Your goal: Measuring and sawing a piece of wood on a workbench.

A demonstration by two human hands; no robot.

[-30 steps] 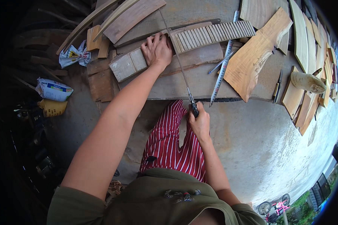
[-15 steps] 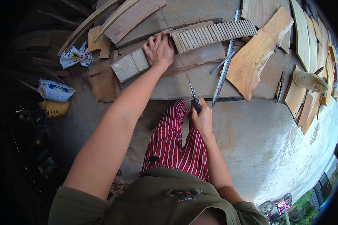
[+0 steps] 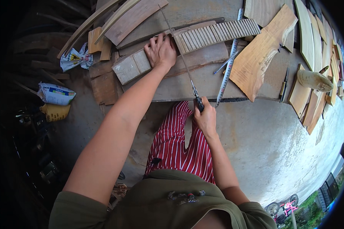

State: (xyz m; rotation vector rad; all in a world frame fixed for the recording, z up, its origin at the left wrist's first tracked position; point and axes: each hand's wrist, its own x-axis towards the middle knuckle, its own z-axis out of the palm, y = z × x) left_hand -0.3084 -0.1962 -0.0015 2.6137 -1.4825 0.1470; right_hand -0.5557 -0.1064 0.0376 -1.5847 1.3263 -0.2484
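My right hand (image 3: 205,119) is closed around the black handle of a handsaw (image 3: 184,64) just off the table's near edge. The long thin blade slants up and left across a wooden beam. My left hand (image 3: 161,51) presses on the beam's plain left section, fingers curled over its far edge, close beside the blade. Right of the blade, the beam's grooved section (image 3: 219,35) carries many narrow parallel slots and bends slightly. The beam's pale left end (image 3: 130,68) sticks out past my left hand. Whether the teeth are sunk into the wood cannot be made out.
Beneath the beam lie boards on a table (image 3: 172,91). To the right are a tape measure (image 3: 226,72), a blue pen (image 3: 220,68), a live-edge board (image 3: 258,57), a knife (image 3: 284,86) and a wooden mallet (image 3: 314,81). Curved strips (image 3: 120,17) lie far left.
The view has shifted very slightly. Both hands keep their grips, and the saw stays across the beam with hardly any visible movement.
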